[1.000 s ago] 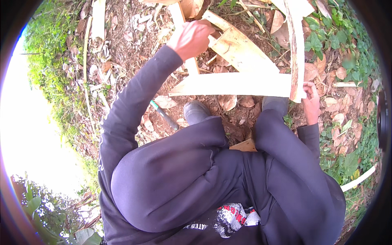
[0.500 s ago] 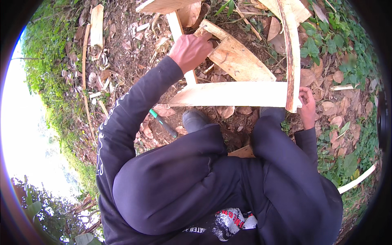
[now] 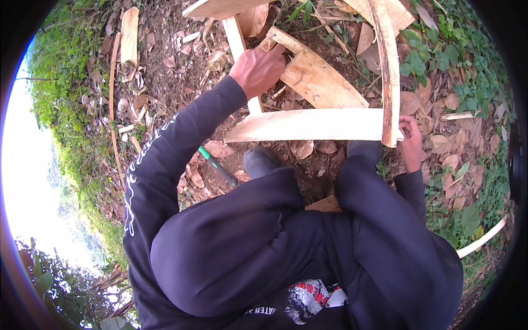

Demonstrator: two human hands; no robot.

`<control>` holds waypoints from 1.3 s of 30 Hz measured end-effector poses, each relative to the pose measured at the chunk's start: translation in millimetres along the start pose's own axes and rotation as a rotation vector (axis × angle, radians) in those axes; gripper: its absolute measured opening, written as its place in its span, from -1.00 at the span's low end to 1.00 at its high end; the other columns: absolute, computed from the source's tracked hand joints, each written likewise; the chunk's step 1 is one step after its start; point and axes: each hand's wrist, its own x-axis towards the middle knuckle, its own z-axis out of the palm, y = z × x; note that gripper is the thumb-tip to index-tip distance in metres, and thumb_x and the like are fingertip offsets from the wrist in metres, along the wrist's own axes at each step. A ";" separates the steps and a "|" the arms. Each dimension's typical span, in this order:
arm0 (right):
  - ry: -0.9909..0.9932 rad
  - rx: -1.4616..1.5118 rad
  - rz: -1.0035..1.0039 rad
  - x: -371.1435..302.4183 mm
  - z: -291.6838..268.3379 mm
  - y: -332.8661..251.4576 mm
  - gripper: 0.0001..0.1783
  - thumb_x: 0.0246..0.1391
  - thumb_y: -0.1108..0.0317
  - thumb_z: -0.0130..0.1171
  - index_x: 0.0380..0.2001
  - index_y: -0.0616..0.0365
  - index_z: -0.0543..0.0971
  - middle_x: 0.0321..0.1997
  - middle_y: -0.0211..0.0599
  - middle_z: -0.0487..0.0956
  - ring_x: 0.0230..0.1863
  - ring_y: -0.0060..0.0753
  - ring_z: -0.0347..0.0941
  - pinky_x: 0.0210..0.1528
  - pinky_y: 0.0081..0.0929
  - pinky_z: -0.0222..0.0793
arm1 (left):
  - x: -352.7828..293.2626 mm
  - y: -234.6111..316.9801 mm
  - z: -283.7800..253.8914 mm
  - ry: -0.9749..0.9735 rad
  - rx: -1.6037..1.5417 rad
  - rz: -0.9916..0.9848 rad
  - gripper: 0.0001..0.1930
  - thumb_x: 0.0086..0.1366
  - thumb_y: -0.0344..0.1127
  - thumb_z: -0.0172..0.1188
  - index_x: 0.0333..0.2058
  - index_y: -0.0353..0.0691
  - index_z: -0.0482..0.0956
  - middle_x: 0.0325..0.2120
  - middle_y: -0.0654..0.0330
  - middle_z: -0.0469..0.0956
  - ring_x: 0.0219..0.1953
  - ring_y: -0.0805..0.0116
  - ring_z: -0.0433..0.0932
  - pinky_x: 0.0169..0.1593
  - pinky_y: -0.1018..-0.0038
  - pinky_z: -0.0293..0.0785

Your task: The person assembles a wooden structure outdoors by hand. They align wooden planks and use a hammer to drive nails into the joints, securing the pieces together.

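Observation:
My left hand (image 3: 257, 72) is closed, its fingers curled round a short piece of wood (image 3: 267, 44) that is mostly hidden by them. Beside that hand lies a broad wooden plank (image 3: 322, 81) with a tapering edge. A long pale board (image 3: 308, 125) runs crosswise in front of my feet. At its right end it meets a bark-edged wooden strip (image 3: 390, 77) that curves away from me. My right hand (image 3: 410, 142) grips the board's right end at this corner, its fingertips partly hidden. A narrow pale slat (image 3: 235, 38) passes behind my left hand down to the board's left part.
A green-and-black handle (image 3: 218, 166) lies on the ground by my left boot (image 3: 260, 161). More wood sits at the top, including a plank (image 3: 223, 7). Offcuts (image 3: 130, 36) and a long thin strip (image 3: 113, 99) lie at left. Dry leaves and green plants cover the ground.
Both hands keep nearly the same place and hold. The view has shifted slightly; no piece of wood has clearly moved against the others.

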 end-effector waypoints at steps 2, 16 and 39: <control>0.004 0.002 -0.007 1.3 -0.5 -0.6 -0.74 0.28 0.49 0.10 0.01 0.26 0.44 -0.31 -0.42 0.55 -0.22 -0.63 0.50 -0.07 -0.62 0.39 | -2.0 -0.8 -1.1 0.011 0.006 0.000 -0.81 0.18 -0.49 0.16 -0.21 -0.36 0.60 -0.14 0.07 0.51 -0.67 0.42 0.49 -0.63 0.43 0.50; 0.015 -0.034 0.017 -0.1 -0.3 -2.1 -0.76 0.28 0.51 0.10 0.00 0.27 0.45 -0.32 -0.43 0.55 -0.25 -0.65 0.50 -0.12 -0.64 0.40 | 6.1 -5.9 -8.3 0.310 -0.130 -0.060 -0.90 0.19 -0.52 0.17 -0.34 -0.26 0.64 -0.30 0.17 0.62 -0.59 0.28 0.61 -0.56 0.35 0.55; 0.019 -0.044 0.023 4.1 2.9 4.2 -0.75 0.27 0.48 0.14 0.00 0.24 0.47 -0.33 -0.52 0.51 -0.26 -0.74 0.39 -0.14 -0.70 0.28 | 28.8 0.9 -5.9 0.217 -0.115 -0.135 -0.86 0.10 -0.50 0.23 -0.62 -0.24 0.54 -0.77 0.13 0.44 -0.75 0.36 0.44 -0.68 0.34 0.36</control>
